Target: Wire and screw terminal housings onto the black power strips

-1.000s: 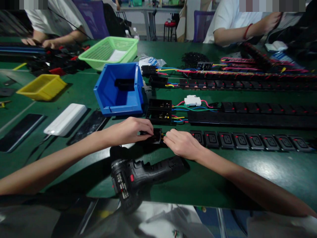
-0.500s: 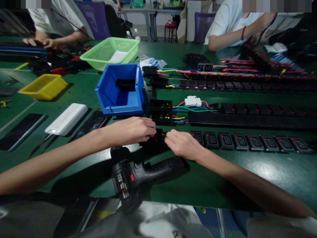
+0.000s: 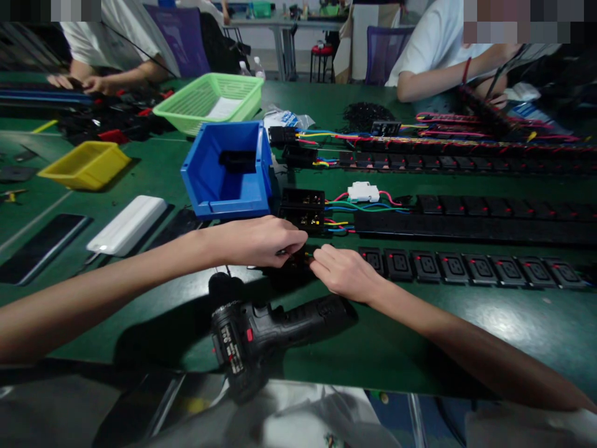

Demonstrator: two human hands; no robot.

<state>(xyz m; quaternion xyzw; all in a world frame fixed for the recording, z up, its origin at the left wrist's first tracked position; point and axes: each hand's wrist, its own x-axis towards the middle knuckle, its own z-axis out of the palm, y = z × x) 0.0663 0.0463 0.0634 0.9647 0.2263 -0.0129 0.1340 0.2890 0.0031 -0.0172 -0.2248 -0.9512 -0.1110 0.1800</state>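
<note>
My left hand (image 3: 268, 241) is closed, its fingers bent over a dark module near the head of the nearest socket strip (image 3: 454, 266). Whatever its fingertips hold is mostly hidden; only something small and dark shows below the curled fingers. Just right of it, my right hand (image 3: 342, 270) pinches thin wires between the module and the strip, with a bit of green showing at the fingertips. Below both hands a black cordless screwdriver (image 3: 275, 326) lies on its side. Behind them sit two black terminal modules (image 3: 303, 208) with coloured wires.
A blue bin (image 3: 226, 180) holding a black piece stands behind my left hand. Further off are a green basket (image 3: 209, 96) and a yellow tray (image 3: 86, 165). A phone (image 3: 41, 249) and a white power bank (image 3: 127, 225) lie at left. Two co-workers sit across the table.
My left hand has moved slightly right, closer to my right hand, and its fingers have turned over the module. My right hand has stayed in place. The right co-worker's arms have shifted.
</note>
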